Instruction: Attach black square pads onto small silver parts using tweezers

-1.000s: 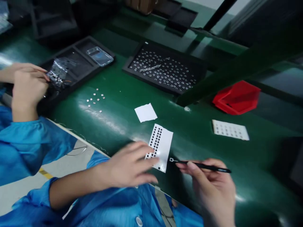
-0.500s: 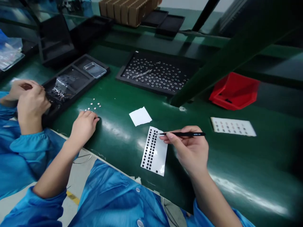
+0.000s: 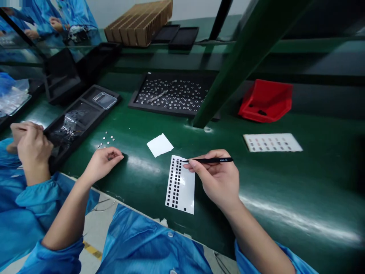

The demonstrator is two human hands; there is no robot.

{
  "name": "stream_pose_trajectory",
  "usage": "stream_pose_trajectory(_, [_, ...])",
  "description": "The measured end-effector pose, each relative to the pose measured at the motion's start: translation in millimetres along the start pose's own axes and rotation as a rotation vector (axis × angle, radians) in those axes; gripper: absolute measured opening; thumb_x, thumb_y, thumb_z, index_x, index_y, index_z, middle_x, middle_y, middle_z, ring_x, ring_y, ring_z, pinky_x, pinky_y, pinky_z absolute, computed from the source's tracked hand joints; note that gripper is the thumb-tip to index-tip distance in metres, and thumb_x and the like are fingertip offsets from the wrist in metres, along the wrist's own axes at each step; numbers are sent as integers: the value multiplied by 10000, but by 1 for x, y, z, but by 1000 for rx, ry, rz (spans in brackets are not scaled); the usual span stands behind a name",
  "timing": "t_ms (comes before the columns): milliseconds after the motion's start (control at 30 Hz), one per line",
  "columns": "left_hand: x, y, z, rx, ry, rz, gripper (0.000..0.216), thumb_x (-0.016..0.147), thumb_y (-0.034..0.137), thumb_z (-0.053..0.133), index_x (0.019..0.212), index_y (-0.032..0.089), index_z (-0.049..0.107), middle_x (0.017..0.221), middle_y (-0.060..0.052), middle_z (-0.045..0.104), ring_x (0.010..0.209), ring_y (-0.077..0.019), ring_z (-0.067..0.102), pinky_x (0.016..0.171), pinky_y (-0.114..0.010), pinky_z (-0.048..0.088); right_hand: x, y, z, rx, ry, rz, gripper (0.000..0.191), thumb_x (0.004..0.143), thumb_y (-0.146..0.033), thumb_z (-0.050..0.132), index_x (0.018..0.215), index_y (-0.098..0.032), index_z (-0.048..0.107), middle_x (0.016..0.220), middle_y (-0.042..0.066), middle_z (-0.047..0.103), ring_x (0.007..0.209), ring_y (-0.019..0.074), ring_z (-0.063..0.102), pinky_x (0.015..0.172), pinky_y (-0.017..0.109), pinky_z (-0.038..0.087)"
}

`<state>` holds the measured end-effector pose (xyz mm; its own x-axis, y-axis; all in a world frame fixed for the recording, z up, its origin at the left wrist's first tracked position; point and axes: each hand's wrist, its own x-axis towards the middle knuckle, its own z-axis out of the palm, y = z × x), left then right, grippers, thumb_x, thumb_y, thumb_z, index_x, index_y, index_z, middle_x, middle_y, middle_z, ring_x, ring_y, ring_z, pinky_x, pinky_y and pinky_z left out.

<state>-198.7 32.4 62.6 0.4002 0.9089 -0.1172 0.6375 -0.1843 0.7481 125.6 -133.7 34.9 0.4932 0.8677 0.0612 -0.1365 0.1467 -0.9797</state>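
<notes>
In my right hand (image 3: pixel 221 179) is a pair of slim black tweezers (image 3: pixel 219 160), gripped between thumb and fingers. Their tips point left, over the top of a white sheet (image 3: pixel 188 190) that carries rows of small black squares. My left hand (image 3: pixel 102 163) hovers at or rests on the green table, its thumb and fingertips pressed together; whatever may be between them is too small to make out. Several small metallic pieces (image 3: pixel 107 138) lie scattered just beyond that hand. A blank white paper piece (image 3: pixel 160 145) lies beyond the sheet.
A black tray (image 3: pixel 171 95) with many small rings stands behind a slanted green post (image 3: pixel 225 76). Rightward are a red bin (image 3: pixel 268 97) and a white card (image 3: pixel 272 142) of small pieces. A co-worker's hands (image 3: pixel 32 152) work at left beside a black compartment tray (image 3: pixel 88 118).
The view has shifted, so the table's things appear further left. My left hand has drawn back from the small pieces and its fingertips have come together. The tweezers stay by the sheet's top.
</notes>
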Motion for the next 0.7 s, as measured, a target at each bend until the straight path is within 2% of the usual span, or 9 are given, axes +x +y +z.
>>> stream_pose_trajectory(67, [3,19,19,-314,22,-22,295,832,439,879,979,189,827,825,-50,762,728,-171,686,701,-297,552,1,-3,0,12,18,-2,437,844,-383,942,960,-283,533,817,12,827,726,246,857,642,322,708])
stream_pose_trajectory(133, [11,44,44,-614,-11,-44,306,787,402,934,988,187,850,813,-49,764,721,-157,708,707,-285,590,2,-5,0,33,45,-14,455,834,-376,952,963,-281,526,809,7,826,701,235,851,627,302,696])
stream_pose_trajectory(233, [27,84,83,-909,-164,-127,266,734,326,984,909,169,859,852,-70,804,755,-156,766,763,-272,644,7,-7,-3,83,94,-17,491,824,-378,961,979,-282,505,803,-2,831,688,224,849,605,265,680])
stream_pose_trajectory(333, [39,112,118,-1049,-314,-185,287,691,278,1012,888,145,851,916,-89,833,801,-177,807,817,-286,669,15,-6,-10,134,140,-10,526,813,-397,967,996,-286,486,800,-23,833,671,213,845,576,240,671])
stream_pose_trajectory(400, [41,118,135,-1096,-369,-213,317,663,263,1027,897,141,851,927,-90,841,831,-199,827,828,-292,674,19,-4,-16,160,149,-15,525,816,-390,968,1006,-289,489,814,-33,838,659,198,840,565,228,670])
stream_pose_trajectory(500, [38,114,151,-1121,-393,-281,327,663,264,1029,908,133,857,925,-97,846,882,-219,841,844,-283,672,21,-4,-21,159,158,-25,478,844,-345,951,1010,-298,506,845,-37,850,667,190,841,566,225,675])
stream_pose_trajectory(700, [33,107,152,-1148,-407,-440,242,746,209,966,947,130,858,978,-107,857,946,-243,847,978,-366,670,14,-11,-17,115,148,-22,379,898,-244,906,1029,-295,554,864,-33,858,696,180,845,614,227,691])
